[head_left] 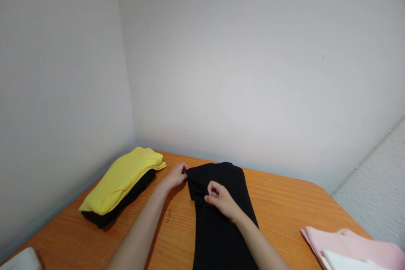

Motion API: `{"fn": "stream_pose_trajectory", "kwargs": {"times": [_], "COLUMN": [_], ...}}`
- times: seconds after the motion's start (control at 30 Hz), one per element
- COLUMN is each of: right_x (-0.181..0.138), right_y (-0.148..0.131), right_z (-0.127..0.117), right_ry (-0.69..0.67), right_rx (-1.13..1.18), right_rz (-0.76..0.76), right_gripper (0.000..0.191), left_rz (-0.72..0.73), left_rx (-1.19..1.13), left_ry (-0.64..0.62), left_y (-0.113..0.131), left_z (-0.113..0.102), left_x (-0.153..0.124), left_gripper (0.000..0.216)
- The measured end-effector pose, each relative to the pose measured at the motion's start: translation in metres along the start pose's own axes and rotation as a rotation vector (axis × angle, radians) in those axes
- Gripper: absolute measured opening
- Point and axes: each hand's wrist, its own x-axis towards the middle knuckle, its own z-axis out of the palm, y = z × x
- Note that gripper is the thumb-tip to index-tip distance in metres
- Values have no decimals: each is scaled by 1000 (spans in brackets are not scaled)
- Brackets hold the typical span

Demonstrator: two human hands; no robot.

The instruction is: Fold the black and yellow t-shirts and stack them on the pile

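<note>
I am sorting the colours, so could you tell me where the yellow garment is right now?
The yellow garment lies folded on a black folded one at the table's far left, by the wall, left of the left hand.

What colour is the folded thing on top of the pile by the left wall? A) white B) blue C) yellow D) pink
C: the yellow cloth lies on top of a black cloth in that pile, on the table to the left of both hands.
</note>
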Motion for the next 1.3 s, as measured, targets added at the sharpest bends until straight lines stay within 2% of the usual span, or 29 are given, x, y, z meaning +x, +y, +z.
{"fn": "stream_pose_trajectory", "kwargs": {"times": [0.17,0.33,0.53,0.7,0.73,0.8,0.87,0.9,0.97,1.03,1.13,1.23,1.3], "right_x": [1,-2,-7,-5,-3,0,1,1,-1,-4,-8,-9,-9], "right_y": [2,0,-2,-12,-14,-14,-10,-7,1,9,16,17,16], "right_z": [1,7,17,4,-3,-19,-35,-40,-45,-43,-35,-32,-33], "right_ry": [30,-16,-82,-164,-122,55,233,269,249,193,143,125,116], "right_rx": [-2,-61,-93,-52,-81,-246,-514,-653,-887,-1046,-1181,-1226,-1226], "right_rz": [-26,-45,-86,-62,-77,-122,-140,-126,-79,-38,-8,2,9], "right_gripper": [20,20,51,41,35,26,33,42,66,82,86,86,90], "left_rz": [22,47,19,-39,-50,-54,-24,3,75,157,253,251,233], "left_rx": [84,158,219,243,251,274,300,310,310,284,317,489,576], "left_ry": [32,72,146,172,179,200,210,199,123,-14,-301,-546,-641], "left_y": [2,2,5,15,18,25,36,43,58,71,81,75,68], "left_z": [-2,3,9,6,3,-2,-5,-5,2,17,41,49,44], "left_x": [0,0,0,0,0,-1,-1,-2,-5,-10,-21,-28,-29], "left_gripper": [14,17,19,20,21,25,29,32,33,31,33,61,77]}}
